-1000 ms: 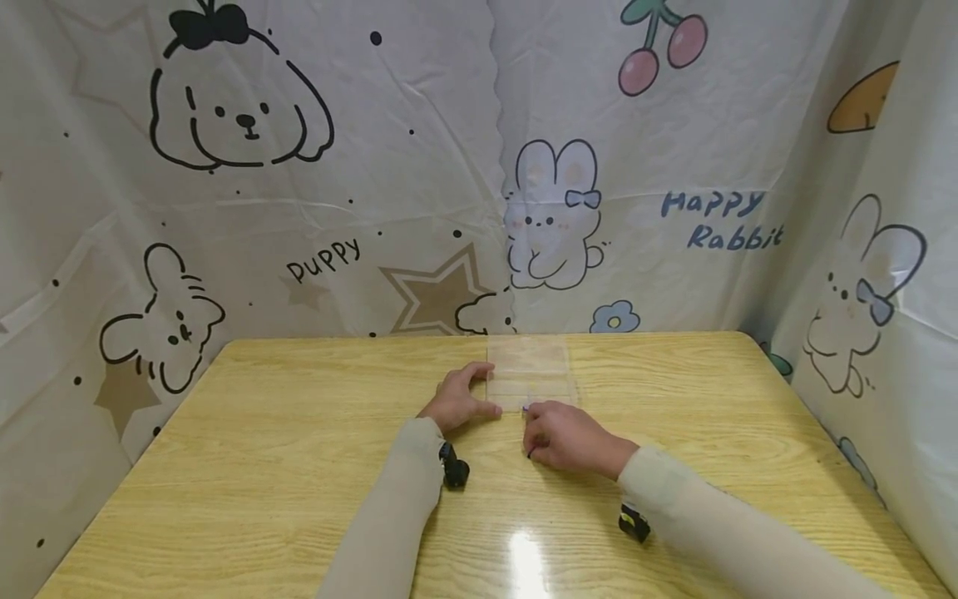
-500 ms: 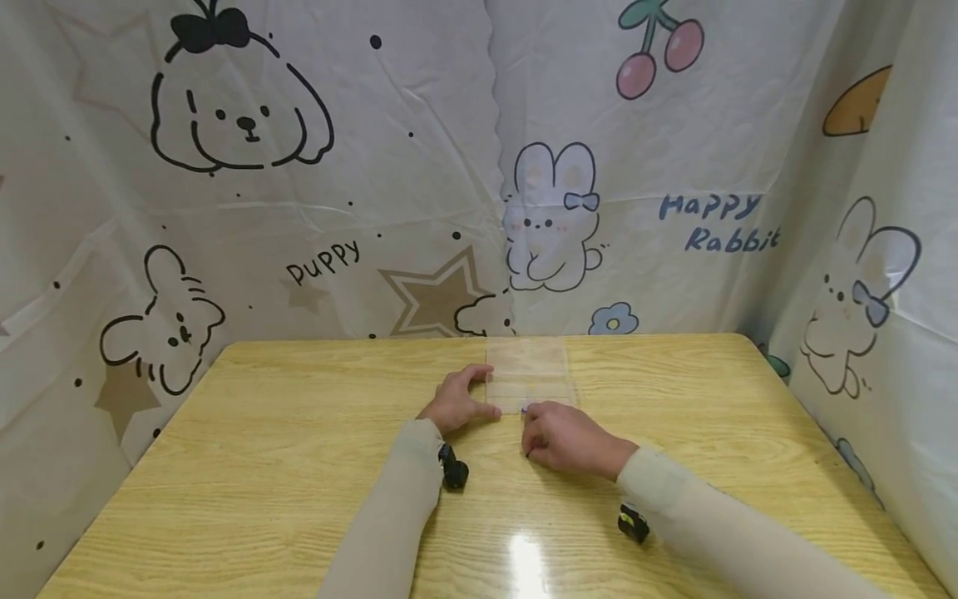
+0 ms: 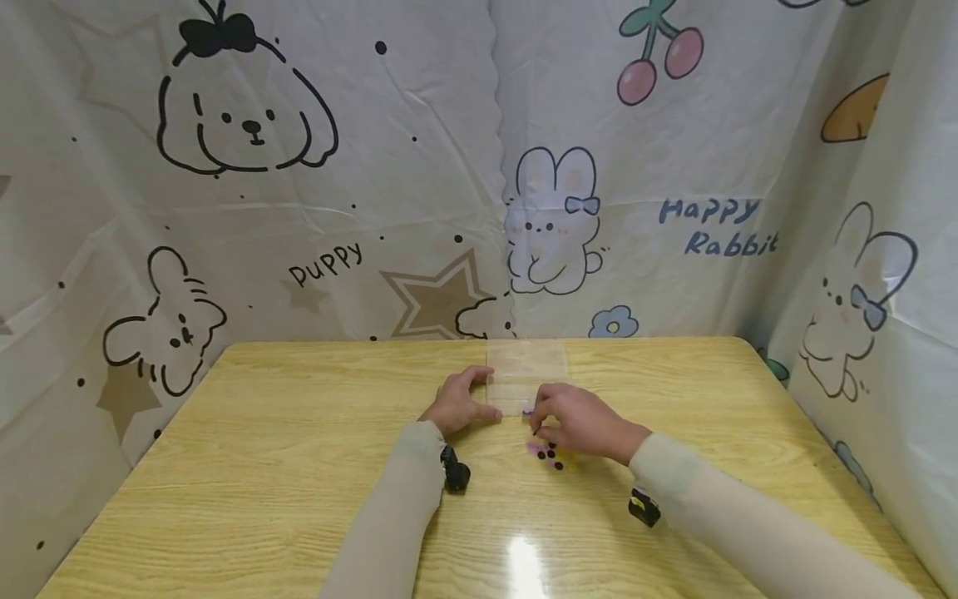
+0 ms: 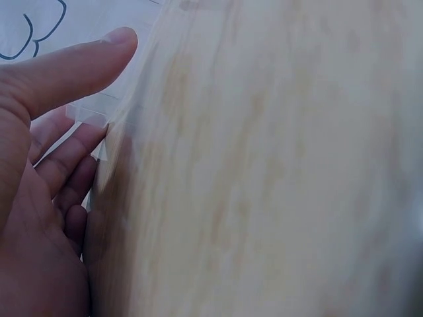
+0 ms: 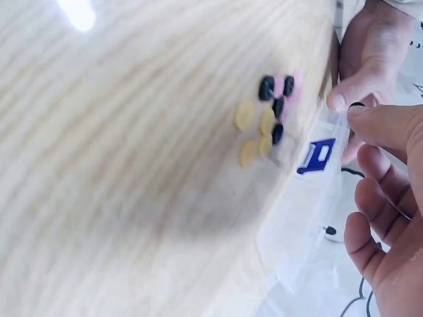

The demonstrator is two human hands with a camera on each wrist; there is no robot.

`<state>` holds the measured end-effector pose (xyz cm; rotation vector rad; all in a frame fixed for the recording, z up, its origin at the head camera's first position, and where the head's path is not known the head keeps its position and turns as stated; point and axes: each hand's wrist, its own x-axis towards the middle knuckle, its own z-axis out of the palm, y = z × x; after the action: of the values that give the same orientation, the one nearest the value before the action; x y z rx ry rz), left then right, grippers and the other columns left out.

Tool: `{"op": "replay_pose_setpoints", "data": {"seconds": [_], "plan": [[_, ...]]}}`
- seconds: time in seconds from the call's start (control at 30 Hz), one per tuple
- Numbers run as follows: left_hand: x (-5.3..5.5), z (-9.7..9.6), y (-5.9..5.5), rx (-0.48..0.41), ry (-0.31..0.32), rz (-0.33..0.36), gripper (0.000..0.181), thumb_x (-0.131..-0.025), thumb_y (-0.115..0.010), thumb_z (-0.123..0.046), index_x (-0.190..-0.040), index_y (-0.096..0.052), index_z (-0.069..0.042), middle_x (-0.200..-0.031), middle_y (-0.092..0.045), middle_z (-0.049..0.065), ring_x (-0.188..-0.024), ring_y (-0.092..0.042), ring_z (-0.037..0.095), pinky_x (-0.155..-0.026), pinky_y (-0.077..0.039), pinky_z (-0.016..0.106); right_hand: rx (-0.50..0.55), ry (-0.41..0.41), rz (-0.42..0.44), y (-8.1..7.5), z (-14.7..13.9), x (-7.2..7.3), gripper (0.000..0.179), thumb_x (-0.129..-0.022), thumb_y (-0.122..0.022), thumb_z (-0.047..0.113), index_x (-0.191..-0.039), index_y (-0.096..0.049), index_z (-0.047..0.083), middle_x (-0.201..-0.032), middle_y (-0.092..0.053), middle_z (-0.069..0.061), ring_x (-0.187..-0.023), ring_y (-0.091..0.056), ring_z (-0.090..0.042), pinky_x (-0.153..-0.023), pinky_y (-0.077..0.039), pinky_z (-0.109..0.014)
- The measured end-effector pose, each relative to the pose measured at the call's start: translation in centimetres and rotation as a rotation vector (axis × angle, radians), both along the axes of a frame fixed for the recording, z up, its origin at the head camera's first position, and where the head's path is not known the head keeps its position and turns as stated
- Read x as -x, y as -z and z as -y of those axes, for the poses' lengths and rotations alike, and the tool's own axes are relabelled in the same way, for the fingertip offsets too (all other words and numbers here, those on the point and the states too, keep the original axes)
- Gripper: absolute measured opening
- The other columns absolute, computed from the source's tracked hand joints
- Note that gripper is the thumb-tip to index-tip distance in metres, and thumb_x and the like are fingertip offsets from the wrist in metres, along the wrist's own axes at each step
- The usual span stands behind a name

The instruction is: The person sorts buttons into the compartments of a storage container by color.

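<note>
A clear flat plastic organiser box (image 3: 527, 359) lies at the table's back edge, with faint dividers across it. My left hand (image 3: 458, 403) is at its left side, thumb and fingers spread and relaxed, fingertips touching its edge in the left wrist view. Just in front of the box, my right hand (image 3: 576, 420) pinches a small black disc (image 5: 357, 105) between thumb and forefinger. Below that hand lie several loose small discs: black (image 5: 266, 87), pink (image 5: 297, 82) and yellow (image 5: 244, 115). A blue mark (image 5: 320, 157) shows at the box's front edge.
The wood-grain table (image 3: 299, 499) meets a printed curtain (image 3: 419, 183) at its back edge. Another curtain fold (image 3: 906, 349) hangs along the right side. A small black wrist camera (image 3: 455, 472) sits on the left wrist, another (image 3: 644, 506) on the right.
My right hand has lifted and shifted slightly right, uncovering the loose discs beneath it, with a black disc between its fingertips. My left hand stays at the box.
</note>
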<state>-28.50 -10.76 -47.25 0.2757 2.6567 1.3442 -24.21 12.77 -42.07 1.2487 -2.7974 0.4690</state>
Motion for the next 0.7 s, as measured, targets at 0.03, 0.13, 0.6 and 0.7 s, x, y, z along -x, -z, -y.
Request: {"op": "replay_pose_setpoints", "data": {"seconds": [0.03, 0.13, 0.6, 0.7], "plan": [[0.0, -0.1, 0.0, 0.000, 0.000, 0.001, 0.075, -0.076, -0.086, -0.021, -0.142, -0.052, -0.017, -0.142, -0.059, 0.007, -0.137, -0.046, 0.031, -0.117, -0.033, 0.048, 0.003, 0.002, -0.006, -0.2, -0.1, 0.1, 0.003, -0.087, -0.075, 0.017, -0.086, -0.078, 0.018, -0.091, -0.063, 0.007, -0.084, -0.062, -0.010, -0.074, -0.054, -0.026], [0.0, -0.2, 0.1, 0.005, -0.001, 0.000, 0.075, -0.076, -0.086, -0.022, -0.142, -0.051, -0.017, -0.141, -0.059, 0.007, -0.137, -0.046, 0.031, -0.117, -0.034, 0.048, 0.012, 0.021, -0.017, -0.6, -0.4, 0.4, 0.004, -0.088, -0.075, 0.017, -0.088, -0.079, 0.016, -0.091, -0.063, 0.006, -0.084, -0.063, -0.013, -0.074, -0.054, -0.027], [-0.1, -0.1, 0.4, 0.012, -0.011, 0.016, 0.077, -0.075, -0.087, -0.024, -0.142, -0.051, -0.019, -0.142, -0.057, 0.006, -0.139, -0.040, 0.034, -0.118, -0.029, 0.054, 0.071, 0.148, -0.058, -1.1, -2.3, 3.2, 0.005, -0.088, -0.075, 0.015, -0.088, -0.078, 0.011, -0.087, -0.064, 0.000, -0.078, -0.064, -0.018, -0.071, -0.053, -0.033], [0.0, -0.1, 0.3, 0.014, -0.011, 0.018, 0.077, -0.075, -0.087, -0.025, -0.142, -0.051, -0.020, -0.143, -0.057, 0.006, -0.139, -0.040, 0.033, -0.118, -0.029, 0.054, 0.065, 0.173, -0.054, -1.2, -2.5, 3.7, 0.005, -0.088, -0.074, 0.014, -0.089, -0.078, 0.011, -0.088, -0.065, 0.000, -0.079, -0.064, -0.019, -0.071, -0.053, -0.033]]}}
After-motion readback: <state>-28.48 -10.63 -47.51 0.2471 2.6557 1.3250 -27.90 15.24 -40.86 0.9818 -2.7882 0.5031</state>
